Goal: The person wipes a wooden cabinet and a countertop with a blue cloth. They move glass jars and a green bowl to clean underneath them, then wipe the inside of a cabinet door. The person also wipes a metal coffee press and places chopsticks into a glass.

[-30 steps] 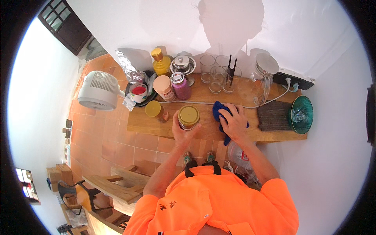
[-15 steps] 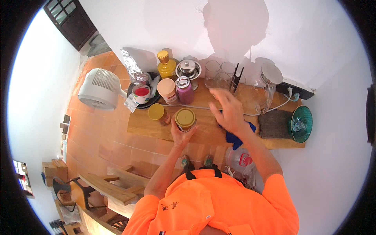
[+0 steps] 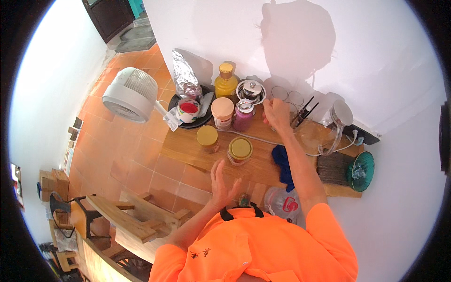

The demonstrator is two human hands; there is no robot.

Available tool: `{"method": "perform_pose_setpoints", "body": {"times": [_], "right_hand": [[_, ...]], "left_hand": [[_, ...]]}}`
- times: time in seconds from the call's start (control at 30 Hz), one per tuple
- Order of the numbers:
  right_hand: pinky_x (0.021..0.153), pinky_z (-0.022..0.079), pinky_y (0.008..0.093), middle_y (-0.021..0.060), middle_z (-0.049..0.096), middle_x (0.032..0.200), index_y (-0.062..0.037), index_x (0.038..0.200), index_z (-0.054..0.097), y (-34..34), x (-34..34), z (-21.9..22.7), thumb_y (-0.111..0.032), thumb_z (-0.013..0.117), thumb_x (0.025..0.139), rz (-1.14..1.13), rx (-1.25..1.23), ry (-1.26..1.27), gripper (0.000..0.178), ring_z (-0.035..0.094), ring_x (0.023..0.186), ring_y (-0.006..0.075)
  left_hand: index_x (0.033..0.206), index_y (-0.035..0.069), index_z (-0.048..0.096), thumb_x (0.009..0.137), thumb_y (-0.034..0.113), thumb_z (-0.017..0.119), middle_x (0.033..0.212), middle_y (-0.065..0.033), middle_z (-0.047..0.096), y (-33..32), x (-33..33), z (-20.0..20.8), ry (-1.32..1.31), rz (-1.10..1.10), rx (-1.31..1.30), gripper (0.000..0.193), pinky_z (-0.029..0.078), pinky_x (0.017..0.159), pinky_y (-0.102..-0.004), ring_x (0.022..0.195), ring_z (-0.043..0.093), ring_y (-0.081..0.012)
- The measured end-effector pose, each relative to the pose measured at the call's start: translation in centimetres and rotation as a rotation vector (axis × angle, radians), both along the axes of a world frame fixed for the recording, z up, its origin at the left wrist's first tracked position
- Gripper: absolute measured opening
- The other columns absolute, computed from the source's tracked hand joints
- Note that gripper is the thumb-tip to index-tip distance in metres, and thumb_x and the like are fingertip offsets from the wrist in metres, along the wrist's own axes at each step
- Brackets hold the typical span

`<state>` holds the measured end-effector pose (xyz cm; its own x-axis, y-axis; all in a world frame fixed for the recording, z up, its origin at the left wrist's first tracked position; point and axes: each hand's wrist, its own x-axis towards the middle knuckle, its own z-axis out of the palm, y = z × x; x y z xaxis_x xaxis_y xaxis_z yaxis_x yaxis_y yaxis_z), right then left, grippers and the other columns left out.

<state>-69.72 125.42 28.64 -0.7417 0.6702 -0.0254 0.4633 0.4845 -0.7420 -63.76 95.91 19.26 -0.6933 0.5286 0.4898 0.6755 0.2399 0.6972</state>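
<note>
My left hand (image 3: 223, 185) is open, fingers spread, just in front of the wooden table's edge. It is apart from a glass jar with a gold lid (image 3: 241, 148), which stands upright on the table. A second gold-lidded jar (image 3: 207, 136) stands to its left. Farther back, my right hand (image 3: 277, 113) reaches in among clear drinking glasses (image 3: 280, 92), its fingers curled closed. What they hold, if anything, is hidden by the hand. Left of this hand stand a purple bottle (image 3: 243, 118) and a lidded bowl (image 3: 252, 90).
A pink-lidded tub (image 3: 222, 113), a yellow bottle (image 3: 226, 84) and a black tray (image 3: 190, 123) stand at the back left. To the right are black tongs (image 3: 305, 113), a glass pitcher (image 3: 336, 123), a blue cloth (image 3: 282, 164) and a green bowl (image 3: 361, 171). A white cable (image 3: 263, 140) crosses the table.
My left hand has let go of the gold-lidded jar and drawn back toward me. My right hand has reached farther back to the glasses, its fingers curling. The whole view has shifted.
</note>
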Motion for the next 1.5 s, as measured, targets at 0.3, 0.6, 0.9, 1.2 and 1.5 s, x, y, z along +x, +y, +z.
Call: {"method": "perform_pose_setpoints", "body": {"times": [0.3,0.6,0.9,1.2,1.5], "right_hand": [[0.037,0.046,0.03,0.0151,0.065,0.062,0.0102,0.08,0.061,-1.0,-1.9,-1.2,-0.019,0.052,0.089,-0.083,-0.231,0.164,0.032,0.063,0.046,0.0203],[0.035,0.039,0.0315,0.0144,0.063,0.059,0.0073,0.07,0.063,2.3,-4.5,-7.4,-0.012,0.054,0.081,-0.194,-0.152,0.336,0.024,0.054,0.039,0.0177],[0.062,0.048,0.0443,0.0236,0.064,0.066,0.008,0.077,0.066,3.1,-5.0,-5.9,-0.018,0.059,0.075,-0.181,-0.096,0.342,0.027,0.065,0.066,0.0362],[0.033,0.036,0.0261,0.0113,0.062,0.058,0.0062,0.08,0.063,0.2,-3.1,2.6,-0.007,0.051,0.082,-0.106,-0.317,0.458,0.018,0.051,0.039,0.0115],[0.036,0.041,0.0282,0.0127,0.062,0.056,0.0103,0.079,0.065,-0.3,-1.3,9.6,-0.008,0.054,0.081,-0.05,-0.286,0.55,0.021,0.055,0.039,0.0132]], "left_hand": [[0.128,-0.004,0.048,0.082,0.0,0.066,0.125,-0.0233,0.052,-0.8,-1.1,5.8,0.067,-0.078,0.222,0.049,0.045,0.095,-0.0429,0.114,0.052,-0.0372],[0.125,-0.004,0.051,0.079,-0.005,0.064,0.124,-0.0222,0.054,1.9,-4.3,9.6,0.08,-0.116,0.265,0.048,0.044,0.096,-0.0425,0.113,0.053,-0.0367],[0.126,0.001,0.05,0.077,0.0,0.065,0.126,-0.0216,0.05,6.3,-8.4,10.9,0.093,-0.119,0.13,0.051,0.039,0.097,-0.0461,0.115,0.049,-0.0397],[0.124,0.001,0.053,0.076,0.001,0.067,0.126,-0.0221,0.051,9.2,-11.1,10.1,0.226,-0.048,0.074,0.05,0.042,0.098,-0.0439,0.115,0.051,-0.041],[0.123,0.002,0.053,0.078,0.001,0.067,0.123,-0.0212,0.053,9.9,-12.1,10.0,0.224,-0.039,0.145,0.048,0.044,0.096,-0.0429,0.113,0.053,-0.0403]]}}
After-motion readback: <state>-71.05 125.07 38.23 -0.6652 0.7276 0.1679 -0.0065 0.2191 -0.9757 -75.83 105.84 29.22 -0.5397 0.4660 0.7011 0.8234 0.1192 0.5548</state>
